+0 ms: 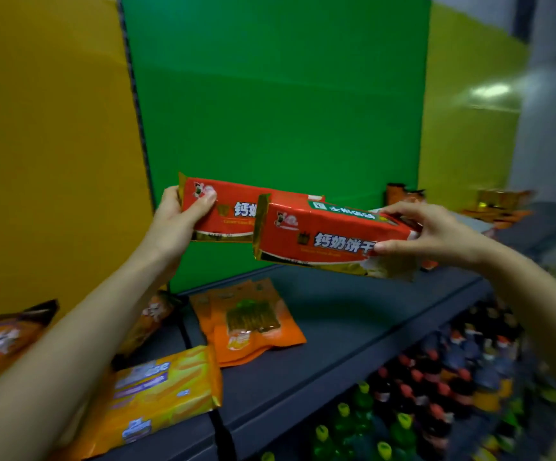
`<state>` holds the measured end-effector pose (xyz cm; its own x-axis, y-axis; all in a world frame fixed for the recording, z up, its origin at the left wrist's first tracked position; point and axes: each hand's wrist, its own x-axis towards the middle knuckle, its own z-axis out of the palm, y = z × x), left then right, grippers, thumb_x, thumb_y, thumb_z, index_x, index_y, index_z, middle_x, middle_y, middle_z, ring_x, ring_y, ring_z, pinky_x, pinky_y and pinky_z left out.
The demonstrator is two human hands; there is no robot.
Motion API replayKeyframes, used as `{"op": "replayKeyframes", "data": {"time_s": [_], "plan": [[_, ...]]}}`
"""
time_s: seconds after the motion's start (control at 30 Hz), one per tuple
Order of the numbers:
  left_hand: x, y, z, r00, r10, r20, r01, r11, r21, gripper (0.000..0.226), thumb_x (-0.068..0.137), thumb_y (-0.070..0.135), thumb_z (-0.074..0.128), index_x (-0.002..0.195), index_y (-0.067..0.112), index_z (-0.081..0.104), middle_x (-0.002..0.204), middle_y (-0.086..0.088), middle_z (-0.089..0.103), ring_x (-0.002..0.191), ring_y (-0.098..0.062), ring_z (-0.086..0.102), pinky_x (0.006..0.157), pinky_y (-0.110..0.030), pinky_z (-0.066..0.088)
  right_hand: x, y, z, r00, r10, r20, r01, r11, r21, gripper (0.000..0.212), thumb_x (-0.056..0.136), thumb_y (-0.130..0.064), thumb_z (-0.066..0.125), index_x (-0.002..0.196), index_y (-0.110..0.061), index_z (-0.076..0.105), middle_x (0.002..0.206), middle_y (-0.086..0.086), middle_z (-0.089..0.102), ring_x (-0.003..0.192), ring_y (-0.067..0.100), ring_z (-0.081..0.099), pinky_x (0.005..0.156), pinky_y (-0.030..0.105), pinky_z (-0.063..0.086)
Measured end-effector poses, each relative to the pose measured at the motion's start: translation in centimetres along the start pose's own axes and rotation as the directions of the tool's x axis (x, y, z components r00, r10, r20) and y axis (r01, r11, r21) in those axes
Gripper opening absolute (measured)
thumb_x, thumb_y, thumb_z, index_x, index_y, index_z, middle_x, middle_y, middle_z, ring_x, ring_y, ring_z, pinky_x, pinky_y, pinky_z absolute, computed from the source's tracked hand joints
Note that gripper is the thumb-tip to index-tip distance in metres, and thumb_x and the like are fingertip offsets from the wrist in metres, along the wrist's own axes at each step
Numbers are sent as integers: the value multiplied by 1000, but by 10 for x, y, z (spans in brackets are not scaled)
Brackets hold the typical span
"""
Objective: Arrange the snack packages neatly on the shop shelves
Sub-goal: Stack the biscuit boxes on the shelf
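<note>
Two red biscuit packs, mid-frame, overlapping — rear pack (216, 211) gripped at its left end by left hand (178, 216); front pack (323, 237) pinched at its right end by right hand (436, 234) — above the grey shelf (353, 314).

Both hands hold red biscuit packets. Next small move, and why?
Probably lower the red foil biscuit packet in the right hand onto the bare dark grey shelf beside the flat orange pouches: that patch looks free, and the left hand holds a matching packet behind.

Two red biscuit packs (216, 216) (323, 242), two hands (177, 219) (439, 232), at least two overlapping orange pouches (253, 327), one yellow wafer pack (167, 384), dozens of capped bottles (436, 390) below
</note>
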<state>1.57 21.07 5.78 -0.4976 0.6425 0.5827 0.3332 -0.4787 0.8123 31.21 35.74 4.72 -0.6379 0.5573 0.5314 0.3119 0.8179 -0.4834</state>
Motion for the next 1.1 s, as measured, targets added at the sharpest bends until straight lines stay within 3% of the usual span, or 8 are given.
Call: {"op": "replayKeyframes", "data": {"time_s": [0.17, 0.27, 0.57, 0.67, 0.73, 0.8, 0.9, 1.1], "plan": [[13, -15, 106, 992, -35, 122, 48, 994, -103, 12, 93, 20, 52, 101, 18, 44, 94, 2, 60, 62, 5, 63, 55, -11, 51, -56, 54, -71, 985, 171, -13, -172, 980, -103, 57, 58, -46, 73, 109, -28, 55, 98, -21, 57, 87, -2, 60, 69, 6, 50], [15, -26, 180, 985, -47, 166, 72, 986, -150, 9, 93, 20, 53, 93, 21, 44, 95, 2, 59, 71, -2, 62, 56, -12, 53, -90, 92, -117, 965, 255, -54, -260, 951, -165, 47, 62, -40, 76, 103, -32, 55, 94, -21, 57, 84, -4, 58, 68, 8, 50], [-1, -60, 414, 959, -145, 243, 219, 925, -311, 29, 92, 23, 55, 111, 11, 38, 99, -3, 60, 79, -11, 61, 70, -24, 54, -184, 219, -255, 883, 457, -107, -469, 847, -250, 66, 56, -51, 73, 114, -30, 51, 104, -12, 59, 95, 8, 62, 77, 24, 56], [-6, -73, 477, 948, -167, 271, 263, 892, -368, 32, 92, 23, 56, 117, 10, 40, 101, -3, 64, 80, -12, 63, 61, -21, 56, -202, 259, -288, 856, 504, -116, -517, 819, -250, 74, 53, -60, 71, 117, -30, 48, 108, -11, 56, 98, 9, 60, 76, 24, 55], [-4, -83, 515, 940, -177, 292, 285, 879, -383, 38, 91, 23, 57, 122, 6, 41, 111, -10, 64, 85, -17, 65, 71, -29, 57, -211, 284, -308, 843, 525, -116, -536, 806, -252, 84, 47, -72, 69, 117, -31, 47, 107, -13, 55, 98, 9, 60, 72, 21, 54], [1, -91, 551, 937, -177, 301, 287, 882, -375, 39, 90, 23, 58, 122, 6, 42, 118, -14, 62, 89, -19, 65, 83, -37, 54, -217, 309, -325, 831, 543, -121, -555, 796, -242, 80, 50, -65, 71, 117, -30, 47, 107, -15, 54, 100, 9, 59, 73, 21, 53], [9, -105, 606, 934, -162, 320, 280, 886, -369, 40, 90, 22, 59, 123, 6, 43, 115, -13, 62, 88, -16, 64, 79, -29, 55, -220, 349, -348, 818, 561, -125, -574, 785, -234, 70, 55, -51, 70, 118, -28, 47, 107, -14, 55, 101, 10, 59, 77, 22, 53], [40, -146, 722, 932, -155, 327, 281, 880, -383, 35, 90, 18, 58, 118, 6, 42, 109, -12, 60, 78, -9, 61, 64, -14, 54, -203, 445, -393, 804, 577, -142, -593, 764, -254, 71, 54, -52, 70, 117, -28, 47, 103, -15, 54, 99, 9, 59, 78, 23, 54]]}}
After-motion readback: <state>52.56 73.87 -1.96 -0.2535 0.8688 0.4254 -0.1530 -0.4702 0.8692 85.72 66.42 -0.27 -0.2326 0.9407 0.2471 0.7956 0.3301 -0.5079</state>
